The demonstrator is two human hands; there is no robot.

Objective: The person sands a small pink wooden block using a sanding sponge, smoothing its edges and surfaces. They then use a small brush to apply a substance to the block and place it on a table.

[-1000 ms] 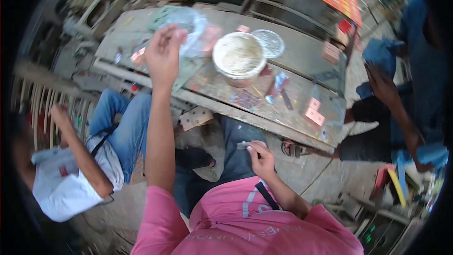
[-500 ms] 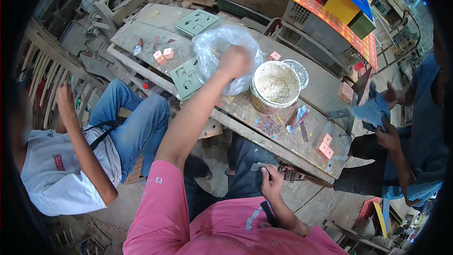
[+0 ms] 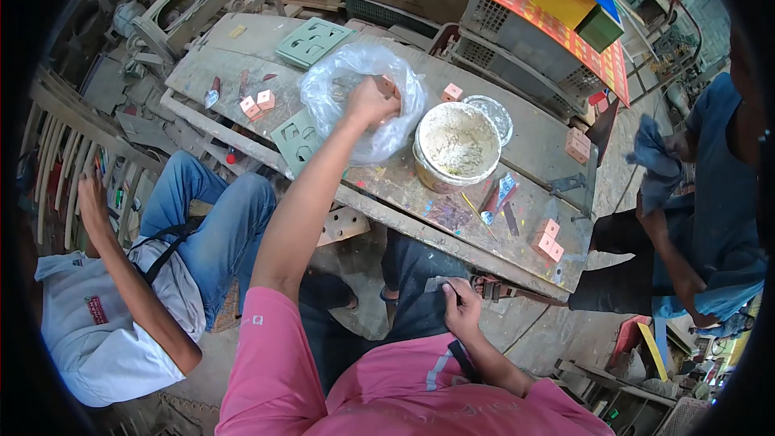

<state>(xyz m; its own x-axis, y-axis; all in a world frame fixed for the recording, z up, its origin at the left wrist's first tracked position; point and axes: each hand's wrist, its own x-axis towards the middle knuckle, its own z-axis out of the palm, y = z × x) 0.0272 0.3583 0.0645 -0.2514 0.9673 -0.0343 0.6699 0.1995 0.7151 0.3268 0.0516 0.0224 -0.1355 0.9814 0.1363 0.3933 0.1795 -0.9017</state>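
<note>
My left hand (image 3: 373, 105) reaches into the mouth of a clear plastic bag (image 3: 323, 85) on the workbench. Its fingers are closed, and a pinkish wooden block (image 3: 389, 83) shows at the fingertips. Over my lap, my right hand (image 3: 462, 307) pinches a small flat grey piece (image 3: 437, 283) between thumb and fingers; its exact kind is unclear. Right of the bag stands a tub of whitish paste (image 3: 458, 145), its clear lid (image 3: 494, 117) behind it. Single and grouped pinkish blocks (image 3: 549, 242) lie about the bench, each with a dark dot or hole.
Green boards with cut-out shapes (image 3: 313, 40) lie by the bag on the workbench (image 3: 387, 208). A scraper (image 3: 498, 194) and a thin stick lie near the tub. A person in white (image 3: 121, 315) sits left; another in blue (image 3: 702, 218) handles a cloth (image 3: 652, 153) on the right.
My left hand, blurred above the bag before, now sits lower in its mouth. The view has shifted slightly. The person on the right has raised the cloth.
</note>
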